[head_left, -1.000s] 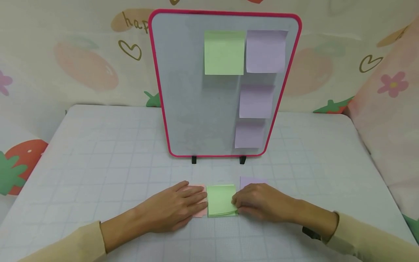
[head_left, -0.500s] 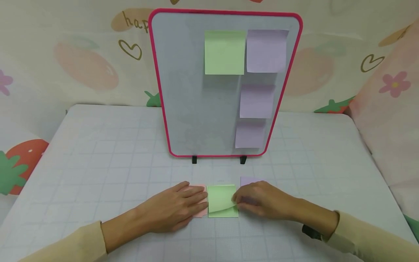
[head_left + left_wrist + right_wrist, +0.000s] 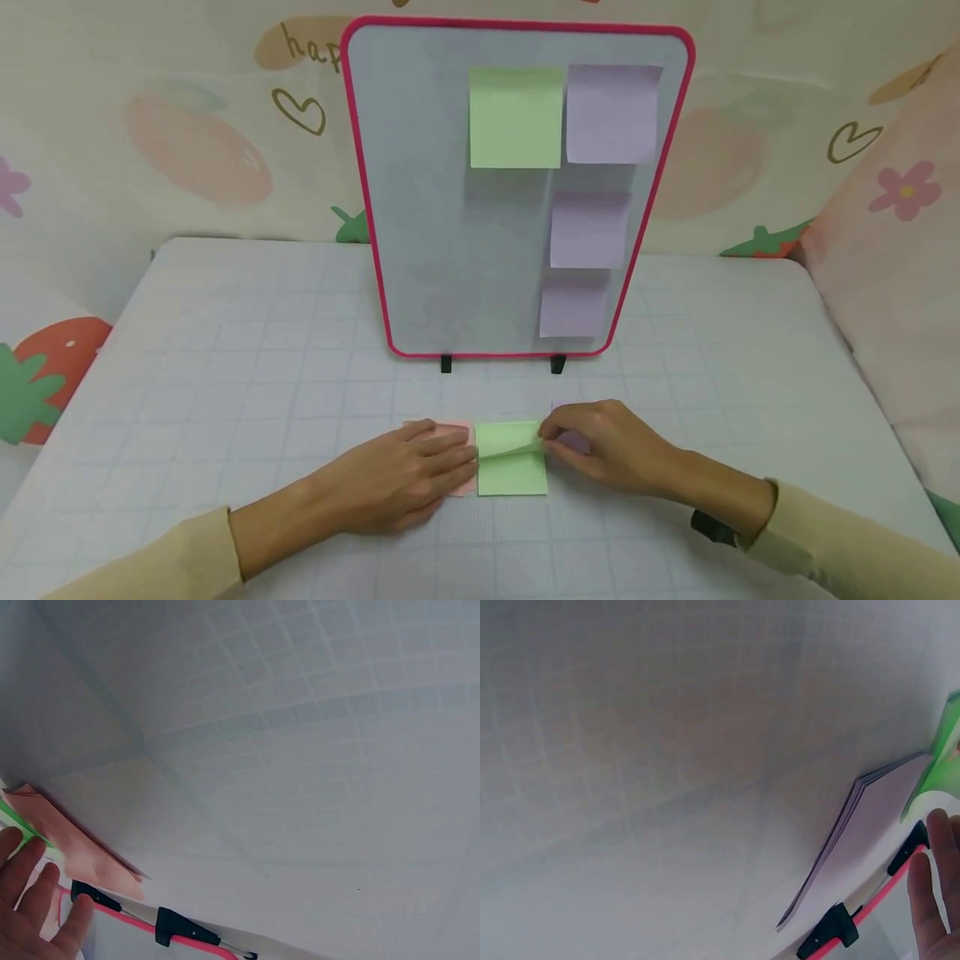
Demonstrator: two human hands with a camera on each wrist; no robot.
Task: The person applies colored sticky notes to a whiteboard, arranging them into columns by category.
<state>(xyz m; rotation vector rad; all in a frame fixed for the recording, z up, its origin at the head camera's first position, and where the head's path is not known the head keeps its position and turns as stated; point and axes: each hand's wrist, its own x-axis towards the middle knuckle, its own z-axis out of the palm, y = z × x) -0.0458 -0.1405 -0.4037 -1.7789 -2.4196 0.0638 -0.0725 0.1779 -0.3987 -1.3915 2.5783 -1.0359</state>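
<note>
Right hand (image 3: 600,446) grip pinching top green note (image 3: 510,440), left hand (image 3: 408,475) flat on pink pad (image 3: 450,433) (mostly hidden)

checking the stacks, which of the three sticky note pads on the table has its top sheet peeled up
The green pad in the middle: the right hand pinches its top sheet, lifted. Pink pad lies under the left hand.

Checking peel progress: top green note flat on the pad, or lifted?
Lifted. The right hand pinches the top green note, folded back off the green pad.
</note>
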